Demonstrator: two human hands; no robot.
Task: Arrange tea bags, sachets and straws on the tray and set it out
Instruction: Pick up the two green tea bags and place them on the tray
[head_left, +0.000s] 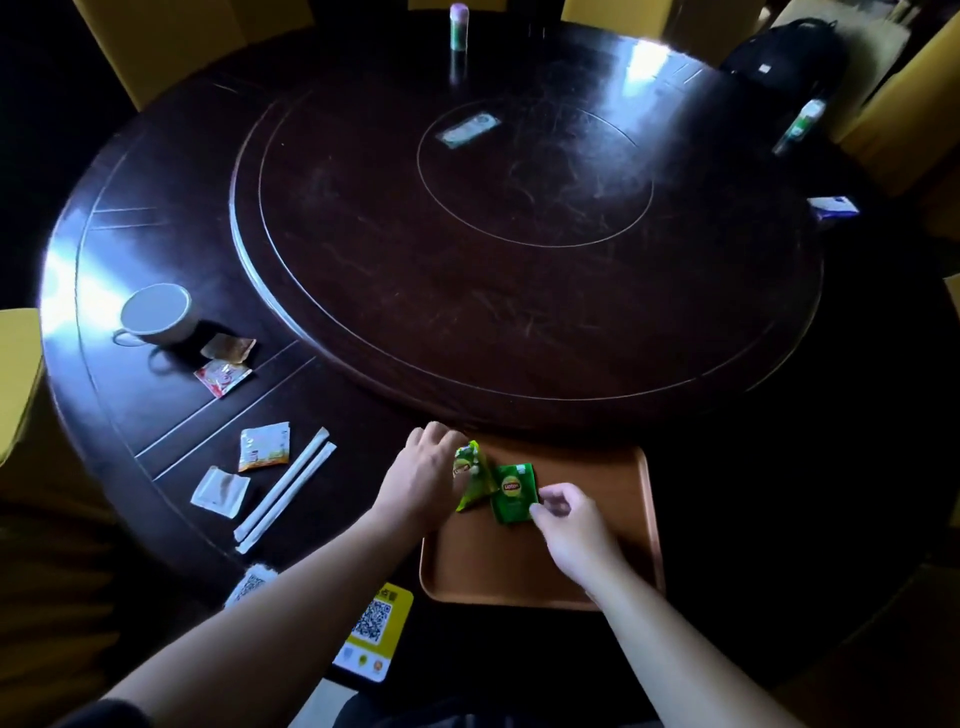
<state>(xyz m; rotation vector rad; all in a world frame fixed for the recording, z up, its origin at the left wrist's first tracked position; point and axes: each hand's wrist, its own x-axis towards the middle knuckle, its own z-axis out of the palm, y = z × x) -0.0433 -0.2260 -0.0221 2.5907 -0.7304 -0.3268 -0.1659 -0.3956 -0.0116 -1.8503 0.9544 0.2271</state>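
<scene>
An orange-brown tray (587, 551) lies at the near edge of the dark round table. Two green tea bags rest at its far left corner. My left hand (423, 475) grips the lighter green tea bag (474, 475), which stands tilted. My right hand (569, 519) pinches the near corner of the dark green Lipton tea bag (513, 491), lying flat. Two white wrapped straws (285, 491) lie side by side left of the tray. Beside them are an orange-and-white sachet (263, 446) and a white sachet (219, 491). Further left lie a red sachet (222, 376) and a brown sachet (228, 347).
A white cup (158, 314) stands at the left by the sachets. A raised turntable (524, 223) fills the table's middle, with a small packet (467, 130) on it. QR-code cards (374, 631) lie at the near edge. A small bottle (458, 26) stands at the far side. Yellow chairs ring the table.
</scene>
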